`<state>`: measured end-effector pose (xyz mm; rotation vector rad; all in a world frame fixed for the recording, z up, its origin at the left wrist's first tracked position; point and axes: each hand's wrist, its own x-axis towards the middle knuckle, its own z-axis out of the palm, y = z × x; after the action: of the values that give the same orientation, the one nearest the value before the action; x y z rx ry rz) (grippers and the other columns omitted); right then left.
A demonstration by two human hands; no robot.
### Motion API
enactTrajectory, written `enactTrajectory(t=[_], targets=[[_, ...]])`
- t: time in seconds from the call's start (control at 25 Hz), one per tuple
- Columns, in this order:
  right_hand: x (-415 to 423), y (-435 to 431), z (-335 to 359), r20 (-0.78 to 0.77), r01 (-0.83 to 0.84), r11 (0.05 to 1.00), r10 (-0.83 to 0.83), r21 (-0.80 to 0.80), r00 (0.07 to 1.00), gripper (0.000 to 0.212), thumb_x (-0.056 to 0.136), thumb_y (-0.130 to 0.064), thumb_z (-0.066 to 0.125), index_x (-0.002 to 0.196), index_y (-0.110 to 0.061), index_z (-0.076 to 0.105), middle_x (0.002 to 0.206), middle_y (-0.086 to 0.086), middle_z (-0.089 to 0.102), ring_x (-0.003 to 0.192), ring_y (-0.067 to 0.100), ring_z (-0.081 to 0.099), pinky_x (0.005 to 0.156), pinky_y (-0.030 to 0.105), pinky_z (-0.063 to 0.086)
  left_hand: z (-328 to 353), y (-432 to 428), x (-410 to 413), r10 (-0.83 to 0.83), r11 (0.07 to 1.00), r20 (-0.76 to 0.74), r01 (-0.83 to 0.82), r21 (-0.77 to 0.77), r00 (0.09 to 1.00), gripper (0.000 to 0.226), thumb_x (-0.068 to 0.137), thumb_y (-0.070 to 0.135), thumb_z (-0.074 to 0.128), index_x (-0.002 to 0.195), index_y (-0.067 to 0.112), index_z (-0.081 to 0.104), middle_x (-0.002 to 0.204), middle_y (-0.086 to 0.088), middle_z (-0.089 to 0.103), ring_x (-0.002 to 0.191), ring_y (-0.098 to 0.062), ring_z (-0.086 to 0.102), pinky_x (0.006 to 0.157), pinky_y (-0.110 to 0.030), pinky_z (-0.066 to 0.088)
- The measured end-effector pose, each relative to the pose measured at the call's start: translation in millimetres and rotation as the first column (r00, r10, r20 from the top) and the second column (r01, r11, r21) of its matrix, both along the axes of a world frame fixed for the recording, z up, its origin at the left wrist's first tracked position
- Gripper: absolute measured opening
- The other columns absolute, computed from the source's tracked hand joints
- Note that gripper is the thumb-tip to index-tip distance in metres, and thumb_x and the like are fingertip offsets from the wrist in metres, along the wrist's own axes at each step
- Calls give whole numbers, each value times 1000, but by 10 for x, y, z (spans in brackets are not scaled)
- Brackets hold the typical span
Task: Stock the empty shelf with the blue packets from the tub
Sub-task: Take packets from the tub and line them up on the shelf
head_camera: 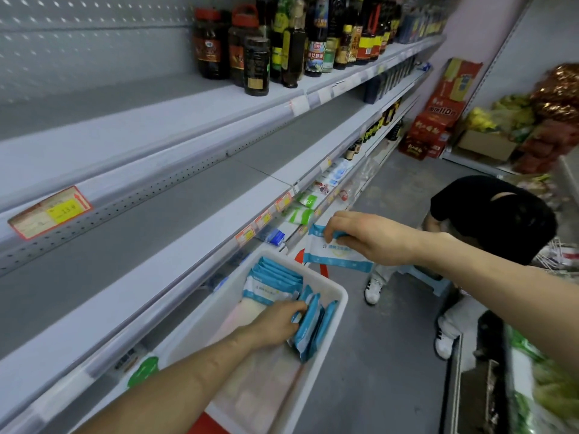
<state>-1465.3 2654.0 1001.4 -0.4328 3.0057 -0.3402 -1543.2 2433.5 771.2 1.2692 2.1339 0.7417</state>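
Head view | right hand (366, 238) pinches blue packet (336, 256) aloft | left hand (279, 322) curls onto upright packets (308, 327) in tub (343, 296)

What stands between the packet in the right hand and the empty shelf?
Nothing visible. The right hand pinches the packet in open air past the tub, and the empty shelf to its left lies bare.
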Motion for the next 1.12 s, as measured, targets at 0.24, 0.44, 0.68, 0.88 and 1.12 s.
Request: enactTrajectory(t=[0.24,0.44,0.68,0.88,1.12], targets=[[14,-18,-27,27,-6,1000,6,12,1000,26,103,-13,53,121,-31,55,123,-10,53,112,8,53,99,36,48,148,-32,-67,22,999,-54,-24,-35,998,23,94,19,64,114,31,66,119,9,65,107,-10,59,94,-30,51],[-128,-95,38,61,-3,997,-2,73,998,34,100,-11,52,126,-34,50,129,-9,51,116,11,51,101,38,48,522,-339,-415,38,997,-184,-49,-58,982,29,93,17,62,119,30,64,124,11,64,105,-8,56,95,-31,49],[-486,-398,244,15,-30,997,29,67,999,44,93,-3,51,127,-31,50,130,-8,50,115,8,48,101,33,46,1224,-1000,-795,85,989,-337,-119,-84,938,32,90,20,59,120,32,62,118,4,65,103,-16,58,93,-37,49],[-940,-745,562,-79,-112,992,117,63,990,47,91,-2,50,124,-36,52,131,-11,51,117,9,49,103,37,45,2058,-1702,-920,135,977,-425,-191,-90,895,35,90,20,54,122,34,62,124,4,64,106,-17,59,97,-36,48],[-1529,-1541,1299,-217,-291,956,289,27,932,47,88,2,52,116,-36,55,122,-10,54,104,12,51,85,29,37,2944,-2570,-712,224,954,-510,-295,-61,830,36,91,13,56,122,29,66,109,7,64,91,-10,53,86,-28,45]])
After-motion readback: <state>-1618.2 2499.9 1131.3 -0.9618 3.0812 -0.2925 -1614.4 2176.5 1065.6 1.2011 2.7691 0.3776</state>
